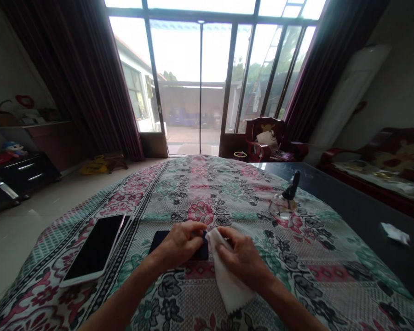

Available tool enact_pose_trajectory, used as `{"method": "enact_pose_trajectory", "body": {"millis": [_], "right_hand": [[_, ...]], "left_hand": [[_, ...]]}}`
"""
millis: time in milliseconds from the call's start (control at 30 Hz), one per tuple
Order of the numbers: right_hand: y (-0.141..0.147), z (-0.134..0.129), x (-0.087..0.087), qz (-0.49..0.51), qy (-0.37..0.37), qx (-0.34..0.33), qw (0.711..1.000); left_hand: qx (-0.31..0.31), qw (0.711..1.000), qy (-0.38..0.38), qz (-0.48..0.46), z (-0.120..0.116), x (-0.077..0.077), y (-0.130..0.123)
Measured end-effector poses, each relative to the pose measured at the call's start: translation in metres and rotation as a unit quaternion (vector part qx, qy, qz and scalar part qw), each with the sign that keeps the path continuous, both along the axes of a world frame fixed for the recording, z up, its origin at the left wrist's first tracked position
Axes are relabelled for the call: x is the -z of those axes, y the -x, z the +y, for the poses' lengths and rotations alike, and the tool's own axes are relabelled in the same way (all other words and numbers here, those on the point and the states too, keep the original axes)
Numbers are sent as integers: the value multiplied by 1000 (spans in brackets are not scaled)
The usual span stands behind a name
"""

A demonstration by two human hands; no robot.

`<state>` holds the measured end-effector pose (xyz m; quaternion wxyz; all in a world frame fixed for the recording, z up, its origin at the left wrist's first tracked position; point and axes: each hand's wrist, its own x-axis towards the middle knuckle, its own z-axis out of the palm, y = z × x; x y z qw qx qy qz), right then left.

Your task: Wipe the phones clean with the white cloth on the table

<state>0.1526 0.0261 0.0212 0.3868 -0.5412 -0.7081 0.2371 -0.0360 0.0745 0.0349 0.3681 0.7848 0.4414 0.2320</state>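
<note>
A white cloth (229,280) with a zigzag edge is pinched in my right hand (241,253) and hangs down toward me over the table. My left hand (181,241) is curled over a dark blue flat rectangular object (158,239), its fingers and thumb closed at the right side of it. The fingertips of both hands nearly meet, where the top of the cloth comes close to the dark object. What kind of object this is, I cannot tell, since my left hand covers much of it.
A tablet with a dark screen (94,250) lies on the patterned tablecloth (200,184) at left. On the right stands a clear bottle with a black top (283,204). Crumpled white paper (395,233) rests on the black tabletop (352,202). Wooden chairs and glass doors are beyond.
</note>
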Motion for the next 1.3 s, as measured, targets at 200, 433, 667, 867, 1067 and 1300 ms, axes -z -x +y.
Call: {"method": "enact_pose_trajectory", "body": {"millis": [200,433,667,867,1067,1300], "right_hand": [[-19,5,11,-125,-19,-26,992],[-12,0,12,-152,-51,32,986],[-3,-8,7,-183,-2,8,983],[-9,0,7,-144,-42,2,989],[-14,20,3,-152,-61,-99,981],[-13,26,10,-151,-48,-134,978]], "left_hand": [[63,973,-109,196,13,4,40],[94,964,-152,198,13,6,32],[84,969,-158,170,14,10,30],[98,967,-168,167,15,14,28],[97,968,-163,166,18,18,27],[107,966,-161,173,20,15,27]]}}
